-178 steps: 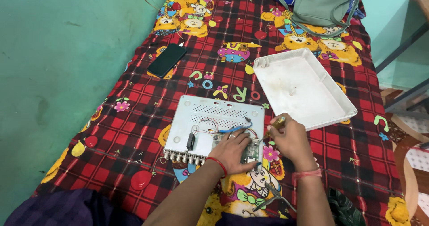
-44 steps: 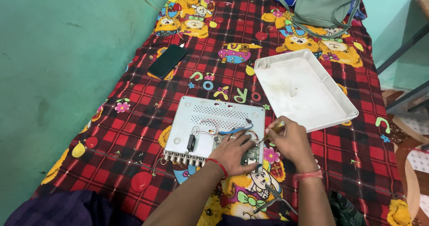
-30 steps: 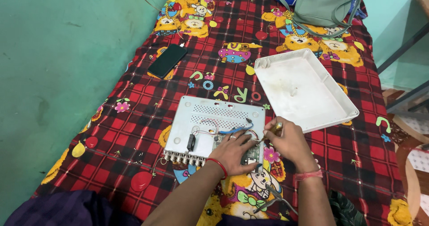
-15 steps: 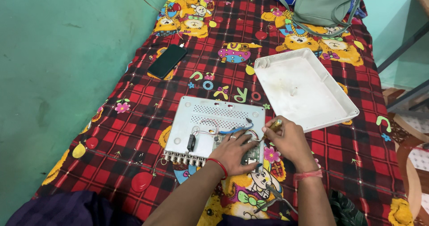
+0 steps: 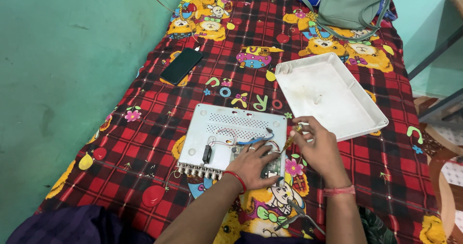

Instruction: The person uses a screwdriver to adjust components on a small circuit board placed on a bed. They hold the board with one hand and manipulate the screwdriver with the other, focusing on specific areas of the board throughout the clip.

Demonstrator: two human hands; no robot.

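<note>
An opened white electronics box (image 5: 226,133) with a perforated base, coloured wires and a row of rear connectors lies on the patterned bedspread. My left hand (image 5: 253,163) presses flat on the circuit board in its right half. Just right of the box, my right hand (image 5: 320,150) grips a small screwdriver (image 5: 292,137) with a yellow handle, its tip angled down toward the box's right edge. The box's white plastic cover (image 5: 333,94) lies upturned beside it on the right.
A black phone (image 5: 181,65) lies at the bedspread's left edge. A grey-green shoulder bag (image 5: 349,5) rests at the far end. Pliers (image 5: 296,215) lie near my right wrist. A teal wall runs along the left; a shelf frame stands at right.
My right hand with the screwdriver shifts only slightly at the box's right edge. My left hand stays on the board. Nothing else has moved.
</note>
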